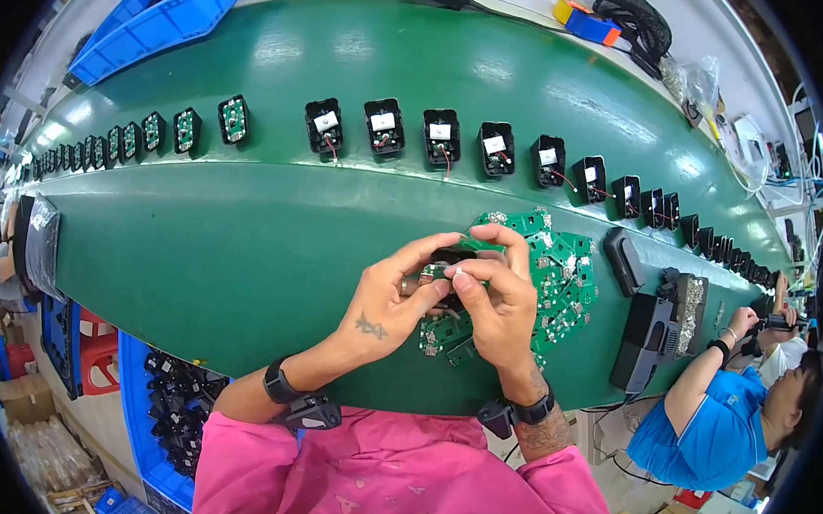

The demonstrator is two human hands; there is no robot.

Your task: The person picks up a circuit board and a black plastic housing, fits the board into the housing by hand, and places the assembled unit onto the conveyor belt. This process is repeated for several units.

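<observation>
Both my hands meet above the green table, around a small black housing [452,256]. My left hand [372,301] is closed on its near and left side, and a bit of green circuit board [431,272] shows by the thumb. With thumb and forefinger, my right hand [502,313] pinches at a small white piece [458,271], which looks like a connector; its other fingers curl over the far side of the housing. My fingers hide most of the housing. Beneath and to the right of my hands lies a loose pile of green circuit boards [566,288].
A line of open black housings [440,147] crosses the table beyond my hands; those at left hold green boards [233,120]. At right stand a dark grey device [644,339] and a person in blue [714,426]. Blue crates [153,34] sit far left and near left.
</observation>
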